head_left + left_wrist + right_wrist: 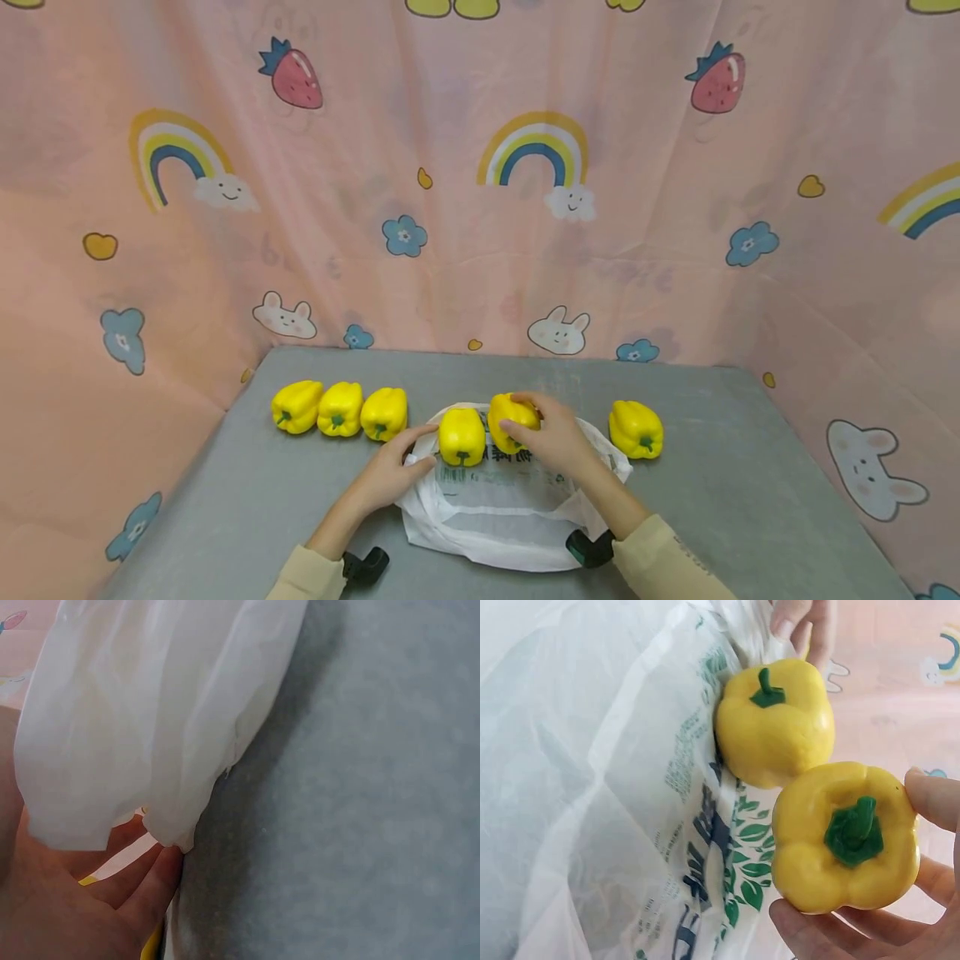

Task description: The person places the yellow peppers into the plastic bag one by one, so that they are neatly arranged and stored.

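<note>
A yellow bell pepper (847, 840) with a green stem is gripped by my right hand (551, 433), fingers and thumb around its sides, over the far rim of the white plastic bag (480, 533). Another yellow pepper (461, 437) sits beside it at the bag's printed far side, close to my left fingertips. My left hand (390, 471) is at the bag's left edge, thumb and fingers apart. In the left wrist view its straight fingers (154, 889) touch the bag's edge, and the white plastic (150, 712) hides part of the hand.
Several yellow peppers stand in a row at the left, one of them this pepper (340, 409). A single pepper (636, 430) stands right of the bag. The grey table (750, 500) meets a pink patterned curtain (480, 275) at the back and sides.
</note>
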`<action>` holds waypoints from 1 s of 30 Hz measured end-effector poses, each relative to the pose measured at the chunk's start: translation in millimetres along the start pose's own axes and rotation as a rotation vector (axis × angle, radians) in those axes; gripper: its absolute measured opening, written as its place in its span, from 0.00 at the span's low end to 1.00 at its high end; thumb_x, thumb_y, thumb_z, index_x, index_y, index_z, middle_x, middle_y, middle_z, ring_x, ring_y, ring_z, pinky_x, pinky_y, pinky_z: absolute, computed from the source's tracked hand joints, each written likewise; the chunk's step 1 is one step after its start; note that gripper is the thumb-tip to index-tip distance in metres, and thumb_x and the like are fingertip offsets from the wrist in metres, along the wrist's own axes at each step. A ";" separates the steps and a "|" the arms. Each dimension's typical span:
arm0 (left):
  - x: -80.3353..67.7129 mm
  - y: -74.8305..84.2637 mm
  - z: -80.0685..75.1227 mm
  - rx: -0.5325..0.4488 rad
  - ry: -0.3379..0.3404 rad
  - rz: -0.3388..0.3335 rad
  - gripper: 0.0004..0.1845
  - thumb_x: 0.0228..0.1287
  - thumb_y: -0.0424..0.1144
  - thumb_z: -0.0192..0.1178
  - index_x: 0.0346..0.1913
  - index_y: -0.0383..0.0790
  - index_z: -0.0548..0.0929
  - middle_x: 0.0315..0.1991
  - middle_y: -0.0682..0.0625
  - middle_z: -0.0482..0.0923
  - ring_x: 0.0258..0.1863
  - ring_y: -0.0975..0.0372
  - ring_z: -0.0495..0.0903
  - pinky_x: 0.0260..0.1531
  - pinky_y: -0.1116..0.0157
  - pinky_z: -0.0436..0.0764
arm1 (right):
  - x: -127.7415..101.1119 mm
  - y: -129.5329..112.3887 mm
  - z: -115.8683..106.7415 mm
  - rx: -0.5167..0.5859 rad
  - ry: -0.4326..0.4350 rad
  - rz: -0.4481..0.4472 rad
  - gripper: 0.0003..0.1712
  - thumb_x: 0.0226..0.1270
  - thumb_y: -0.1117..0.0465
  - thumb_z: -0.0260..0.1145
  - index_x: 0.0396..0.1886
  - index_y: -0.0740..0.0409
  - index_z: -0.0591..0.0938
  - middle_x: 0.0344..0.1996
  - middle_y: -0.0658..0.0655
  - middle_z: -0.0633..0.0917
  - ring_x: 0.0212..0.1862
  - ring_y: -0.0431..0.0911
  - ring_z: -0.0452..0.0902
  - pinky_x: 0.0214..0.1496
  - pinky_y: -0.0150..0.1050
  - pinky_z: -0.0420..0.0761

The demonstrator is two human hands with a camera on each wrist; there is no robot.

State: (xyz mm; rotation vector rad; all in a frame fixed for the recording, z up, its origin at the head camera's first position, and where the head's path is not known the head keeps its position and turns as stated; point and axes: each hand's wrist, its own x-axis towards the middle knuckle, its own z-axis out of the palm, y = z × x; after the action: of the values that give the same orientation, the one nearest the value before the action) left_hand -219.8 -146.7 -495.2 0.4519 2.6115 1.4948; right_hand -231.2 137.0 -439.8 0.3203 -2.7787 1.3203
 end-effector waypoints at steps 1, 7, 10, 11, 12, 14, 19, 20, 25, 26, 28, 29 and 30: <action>-0.2 0.2 0.0 -0.001 -0.001 -0.002 0.26 0.72 0.40 0.63 0.71 0.48 0.75 0.72 0.43 0.69 0.73 0.45 0.64 0.70 0.38 0.61 | -0.4 0.0 1.8 -0.002 -0.002 0.002 0.30 0.67 0.48 0.72 0.66 0.54 0.79 0.63 0.57 0.79 0.62 0.55 0.75 0.63 0.55 0.78; -1.0 -0.1 0.2 -0.010 -0.004 -0.004 0.26 0.72 0.40 0.63 0.71 0.48 0.75 0.72 0.43 0.69 0.73 0.45 0.64 0.70 0.38 0.61 | -0.1 2.1 12.0 -0.026 -0.006 0.018 0.30 0.67 0.48 0.72 0.65 0.55 0.79 0.62 0.57 0.80 0.63 0.55 0.75 0.64 0.55 0.77; -1.1 -0.1 0.4 -0.011 -0.002 -0.004 0.26 0.71 0.40 0.63 0.71 0.47 0.75 0.72 0.42 0.69 0.73 0.44 0.64 0.69 0.38 0.61 | 0.4 2.5 15.4 -0.031 -0.010 0.026 0.30 0.67 0.48 0.72 0.65 0.56 0.79 0.62 0.58 0.80 0.63 0.56 0.75 0.64 0.56 0.77; -1.2 0.0 0.5 -0.011 -0.001 -0.005 0.26 0.71 0.40 0.63 0.71 0.47 0.75 0.72 0.42 0.69 0.73 0.44 0.64 0.69 0.38 0.61 | 0.7 2.6 16.2 -0.034 -0.013 0.029 0.30 0.67 0.49 0.72 0.65 0.56 0.79 0.63 0.58 0.80 0.63 0.56 0.75 0.64 0.56 0.77; -1.3 -0.1 0.5 -0.010 0.000 -0.008 0.26 0.71 0.39 0.63 0.71 0.47 0.75 0.72 0.42 0.69 0.73 0.44 0.64 0.69 0.38 0.61 | 1.0 2.7 17.2 -0.033 -0.020 0.037 0.30 0.67 0.49 0.71 0.65 0.56 0.79 0.63 0.59 0.80 0.63 0.56 0.75 0.64 0.57 0.76; -1.3 0.1 0.6 -0.009 0.000 -0.018 0.26 0.71 0.39 0.63 0.71 0.48 0.75 0.72 0.43 0.69 0.73 0.45 0.64 0.70 0.38 0.61 | 1.5 2.8 18.6 -0.034 -0.032 0.051 0.30 0.67 0.48 0.71 0.65 0.56 0.79 0.63 0.59 0.79 0.63 0.57 0.75 0.64 0.57 0.76; -1.5 0.3 0.8 -0.007 0.001 -0.025 0.26 0.72 0.40 0.63 0.71 0.48 0.74 0.72 0.43 0.69 0.73 0.45 0.64 0.70 0.38 0.61 | 1.3 5.0 21.4 -0.041 -0.049 0.048 0.31 0.67 0.48 0.72 0.64 0.57 0.79 0.61 0.59 0.80 0.61 0.56 0.75 0.63 0.58 0.77; -1.5 0.4 0.8 -0.008 0.002 -0.022 0.26 0.72 0.40 0.63 0.71 0.48 0.74 0.72 0.43 0.69 0.73 0.45 0.64 0.69 0.38 0.61 | 1.2 5.6 21.8 -0.043 -0.051 0.043 0.31 0.67 0.49 0.72 0.64 0.58 0.79 0.61 0.59 0.80 0.61 0.55 0.75 0.63 0.57 0.77; -1.2 -0.3 0.8 -0.006 0.007 -0.015 0.27 0.71 0.40 0.63 0.71 0.47 0.74 0.72 0.42 0.69 0.73 0.45 0.64 0.70 0.38 0.61 | 0.0 6.1 22.3 -0.055 -0.076 0.038 0.31 0.68 0.50 0.71 0.66 0.59 0.78 0.62 0.61 0.79 0.63 0.57 0.74 0.65 0.58 0.75; -1.1 -0.2 0.7 -0.006 0.007 -0.014 0.27 0.71 0.40 0.63 0.71 0.47 0.74 0.72 0.42 0.69 0.73 0.45 0.64 0.70 0.38 0.61 | -0.7 5.8 21.8 -0.059 -0.083 0.040 0.31 0.69 0.51 0.70 0.66 0.59 0.77 0.63 0.61 0.78 0.63 0.58 0.73 0.65 0.59 0.74; -0.8 -0.2 0.6 -0.002 0.007 -0.013 0.27 0.71 0.40 0.63 0.72 0.47 0.74 0.72 0.42 0.69 0.73 0.45 0.64 0.70 0.38 0.61 | -2.0 5.2 20.7 -0.060 -0.096 0.051 0.31 0.69 0.51 0.70 0.67 0.57 0.76 0.65 0.61 0.77 0.65 0.58 0.72 0.67 0.60 0.73; -0.9 0.0 0.5 -0.001 0.005 -0.011 0.28 0.71 0.40 0.63 0.72 0.47 0.74 0.72 0.42 0.69 0.73 0.45 0.64 0.70 0.38 0.61 | -2.5 5.3 20.3 -0.059 -0.099 0.054 0.31 0.69 0.52 0.70 0.68 0.57 0.76 0.65 0.61 0.76 0.66 0.59 0.71 0.67 0.60 0.72; -0.8 0.1 0.5 -0.001 0.003 -0.011 0.28 0.71 0.40 0.63 0.72 0.47 0.73 0.73 0.42 0.68 0.73 0.45 0.63 0.70 0.38 0.61 | -3.0 5.4 19.9 -0.059 -0.104 0.058 0.31 0.69 0.52 0.70 0.68 0.56 0.76 0.66 0.61 0.76 0.66 0.59 0.71 0.67 0.60 0.72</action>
State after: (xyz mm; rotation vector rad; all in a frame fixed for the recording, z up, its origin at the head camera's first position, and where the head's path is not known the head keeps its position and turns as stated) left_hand -218.9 -146.5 -495.4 0.4352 2.6118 1.4943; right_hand -228.4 125.5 -457.0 0.3163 -2.9284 1.2649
